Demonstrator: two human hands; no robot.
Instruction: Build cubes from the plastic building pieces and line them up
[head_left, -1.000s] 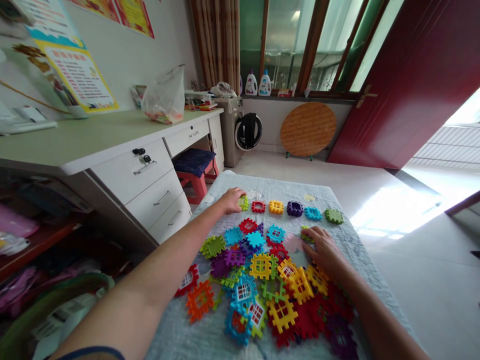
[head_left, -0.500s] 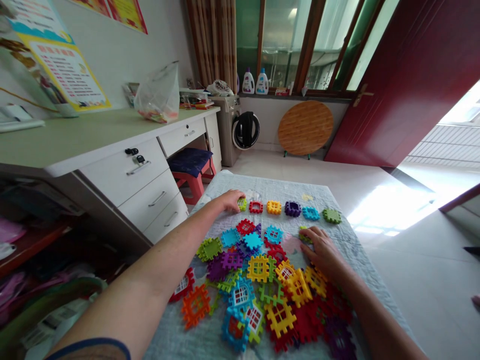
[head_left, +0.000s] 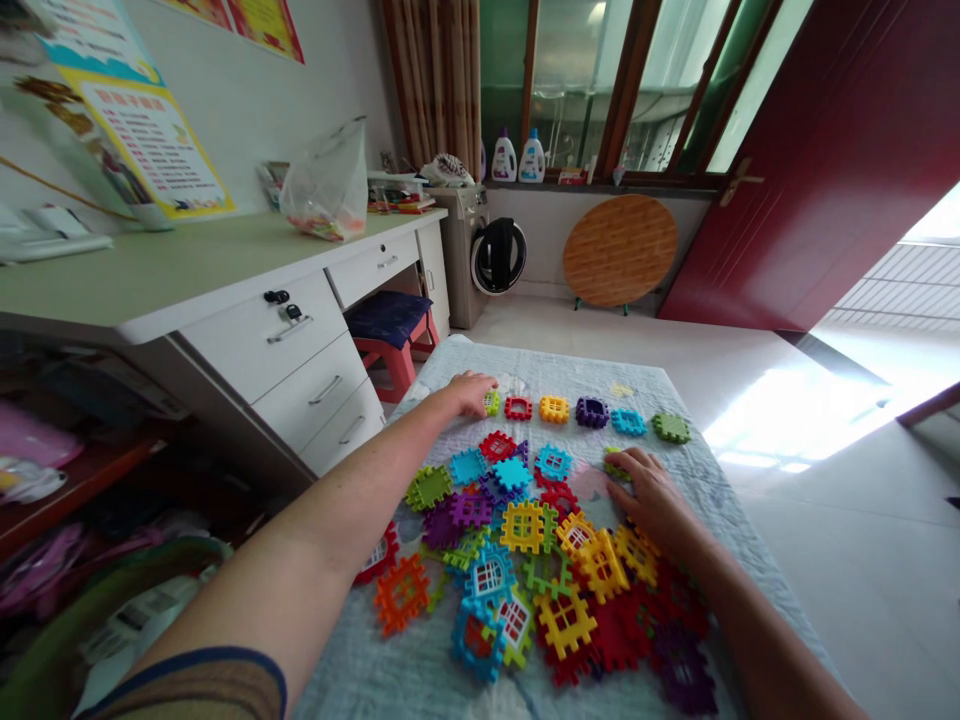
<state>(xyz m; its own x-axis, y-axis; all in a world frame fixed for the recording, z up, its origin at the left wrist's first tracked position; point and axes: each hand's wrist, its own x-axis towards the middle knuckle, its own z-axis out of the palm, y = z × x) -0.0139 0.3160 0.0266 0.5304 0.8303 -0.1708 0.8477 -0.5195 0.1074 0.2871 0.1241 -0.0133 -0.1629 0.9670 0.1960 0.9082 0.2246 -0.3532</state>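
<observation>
My left hand [head_left: 472, 392] is at the far left end of a row of blocks, its fingers closed round a light green block [head_left: 491, 403]. Rightward along that row stand a red block [head_left: 518, 407], a yellow block [head_left: 554, 409], a purple block [head_left: 592, 411], a blue block [head_left: 628, 422] and a green block [head_left: 671, 428]. Right of the loose pile, my right hand [head_left: 651, 487] has its fingertips on a light green piece [head_left: 616, 459], partly covered by the fingers. Between my arms spreads a heap of notched plastic building pieces [head_left: 525, 526] in several colours, some with window grids.
A pale patterned cloth [head_left: 630, 382] covers the table. Left of it stand a white desk [head_left: 262, 350] with drawers and a red stool [head_left: 394, 350] with a dark seat. Farther back are a washing machine [head_left: 461, 260], a round wooden tabletop [head_left: 619, 250] and a red door [head_left: 810, 180].
The view has shifted slightly, so everything appears a little farther right. Both hands stay at the same light green pieces, and the row and heap look unchanged.
</observation>
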